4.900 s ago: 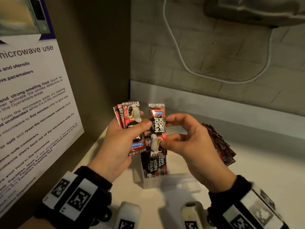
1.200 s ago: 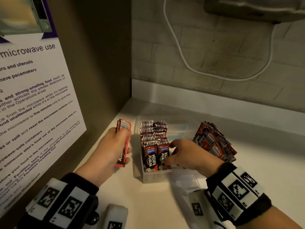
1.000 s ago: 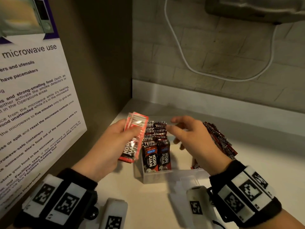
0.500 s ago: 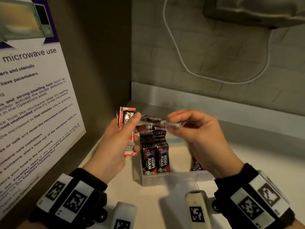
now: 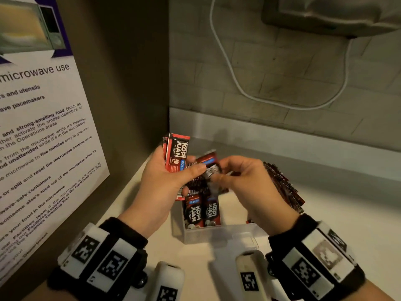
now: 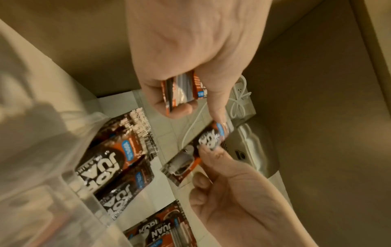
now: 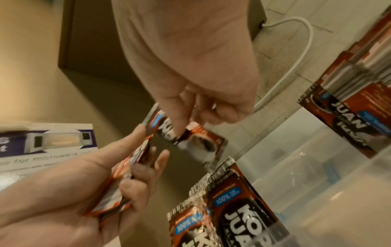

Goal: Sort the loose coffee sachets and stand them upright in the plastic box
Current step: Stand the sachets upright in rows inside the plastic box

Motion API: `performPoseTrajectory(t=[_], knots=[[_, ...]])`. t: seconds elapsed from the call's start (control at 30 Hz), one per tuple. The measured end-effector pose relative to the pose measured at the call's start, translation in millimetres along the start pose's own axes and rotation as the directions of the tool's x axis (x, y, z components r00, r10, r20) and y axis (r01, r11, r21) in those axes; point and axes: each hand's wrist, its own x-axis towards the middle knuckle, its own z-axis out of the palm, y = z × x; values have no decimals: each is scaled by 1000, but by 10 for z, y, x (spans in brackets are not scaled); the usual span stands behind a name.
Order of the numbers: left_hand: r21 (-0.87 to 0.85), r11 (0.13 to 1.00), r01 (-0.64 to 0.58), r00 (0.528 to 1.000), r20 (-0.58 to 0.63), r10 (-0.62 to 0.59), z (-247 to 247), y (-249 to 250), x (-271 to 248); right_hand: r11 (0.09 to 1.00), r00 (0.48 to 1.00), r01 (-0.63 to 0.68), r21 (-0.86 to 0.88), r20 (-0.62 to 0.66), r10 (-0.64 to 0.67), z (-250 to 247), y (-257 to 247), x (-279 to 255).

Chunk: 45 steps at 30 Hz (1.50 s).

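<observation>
- A pale tabletop [image 5: 325,224] fills a corner nook, its back edge meeting a tiled wall where a white cable [image 5: 234,79] loops down.
- A microwave-use notice [image 5: 43,131] covers the left side wall, its left part cut off by the frame.
- A clear plastic box [image 5: 217,235] sits near the tabletop's left edge; two rows of coffee sachets [image 5: 200,211] stand upright in it, front labels facing the near edge, the rear of the rows hidden behind the hands.
- A loose pile of sachets [image 5: 284,187] lies just right of the box, partly hidden by the right wrist.
- The left hand [image 5: 160,187], raised over the box, curls its grip around a small stack of sachets [image 5: 176,155], long axis upright.
- The right hand [image 5: 245,183] pinches a single sachet [image 5: 209,165] between thumb and fingers, held above the box, tilted toward the back left corner; the head view blurs its label.
- The left thumb reaches the single sachet's end; whether it touches is unclear.
</observation>
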Motion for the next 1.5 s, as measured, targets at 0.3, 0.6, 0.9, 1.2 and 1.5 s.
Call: performPoseTrajectory(t=[0.3, 0.6, 0.9, 1.2, 1.5], knots=[[97, 940, 326, 942, -123, -313, -214, -286, 10, 857, 832, -400, 327, -262, 488, -52, 411, 332], [179, 861, 475, 880, -86, -468, -286, -474, 9, 785, 781, -577, 225, -128, 611, 57, 674, 464], [195, 839, 509, 859, -47, -510, -213, -453, -37, 751, 761, -562, 347, -140, 634, 152, 794, 503], [120, 853, 508, 860, -128, -494, -255, -422, -37, 730, 780, -526, 436, -96, 619, 149, 833, 476], [58, 945, 322, 940, -136, -312, -307, -210, -11, 877, 893, -189, 441, -295, 340, -42, 454, 372]])
